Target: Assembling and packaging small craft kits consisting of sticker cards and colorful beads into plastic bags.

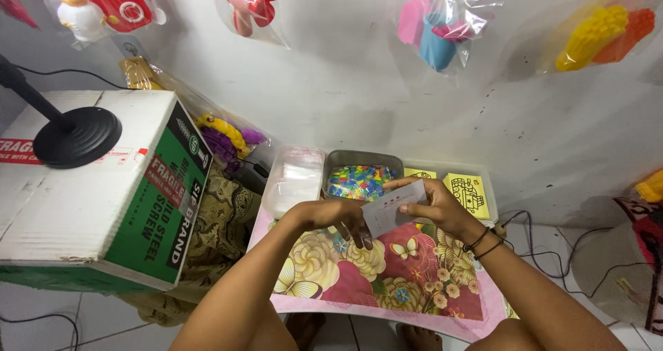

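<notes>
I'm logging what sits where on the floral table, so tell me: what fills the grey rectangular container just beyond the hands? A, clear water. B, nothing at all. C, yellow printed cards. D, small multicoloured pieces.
D: the grey rectangular container is packed with small multicoloured pieces, while the yellow printed cards lie in the compartment to its right.
</notes>
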